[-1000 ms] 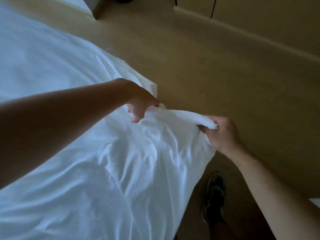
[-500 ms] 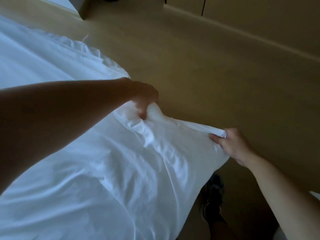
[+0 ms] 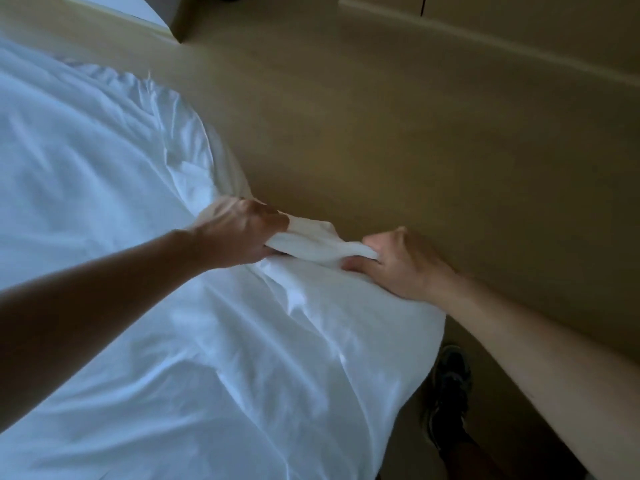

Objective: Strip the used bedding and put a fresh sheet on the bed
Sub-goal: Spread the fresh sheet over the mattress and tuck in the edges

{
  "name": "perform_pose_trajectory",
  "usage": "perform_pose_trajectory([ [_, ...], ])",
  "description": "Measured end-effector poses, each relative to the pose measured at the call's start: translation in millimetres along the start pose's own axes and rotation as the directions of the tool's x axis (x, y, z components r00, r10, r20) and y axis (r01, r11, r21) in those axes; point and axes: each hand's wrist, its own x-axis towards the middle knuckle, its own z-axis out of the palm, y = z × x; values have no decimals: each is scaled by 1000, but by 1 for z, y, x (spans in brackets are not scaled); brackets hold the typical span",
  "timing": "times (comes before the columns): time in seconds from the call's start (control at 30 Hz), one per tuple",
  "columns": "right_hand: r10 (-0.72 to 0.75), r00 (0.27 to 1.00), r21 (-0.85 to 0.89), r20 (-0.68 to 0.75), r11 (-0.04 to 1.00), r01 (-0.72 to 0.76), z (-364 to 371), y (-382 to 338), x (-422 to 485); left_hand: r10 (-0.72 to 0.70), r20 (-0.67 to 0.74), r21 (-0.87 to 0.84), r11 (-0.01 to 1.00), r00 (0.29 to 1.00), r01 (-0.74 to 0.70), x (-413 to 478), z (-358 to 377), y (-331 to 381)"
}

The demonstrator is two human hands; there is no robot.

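Holding the bunched edge of the white sheet (image 3: 173,341), the left hand (image 3: 239,237) and right hand (image 3: 401,265) sit close together, each grip closed on a twisted fold. The sheet lies wrinkled over the bed (image 3: 398,375).

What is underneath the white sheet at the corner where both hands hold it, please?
Only the white sheet shows; it covers whatever lies beneath. The left hand and right hand grip its bunched edge.

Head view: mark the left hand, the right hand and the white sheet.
white sheet (image 3: 166,323), head view, wrinkled top surface.
left hand (image 3: 239,237), head view, back of the hand.
right hand (image 3: 405,268), head view, back of the hand.
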Motion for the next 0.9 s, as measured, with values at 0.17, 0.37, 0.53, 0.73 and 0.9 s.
perform_pose_trajectory([
  [0.17, 24, 997, -146, -69, 989, -34, -4, 17, -20, -162, 338, -4, 985, 927, 174, 23, 11, 17],
  [0.37, 9, 974, -213, -224, 975, -58, 13, -2, -49, -135, 750, -180, 900, 648, 397, 54, -22, 24],
  [0.53, 85, 957, -134, -279, 983, -126, 20, -21, -65, -169, 886, -256, 598, 432, 759, 81, -23, 30],
  [0.73, 227, 959, -28, -168, 972, -235, 14, -22, -48, -127, 937, -297, 194, 324, 935, 90, -12, 44],
  [0.9, 407, 866, 326, 290, 809, -489, -21, 11, -16, 12, 970, -232, -221, 241, 947, 92, 0, 36],
])
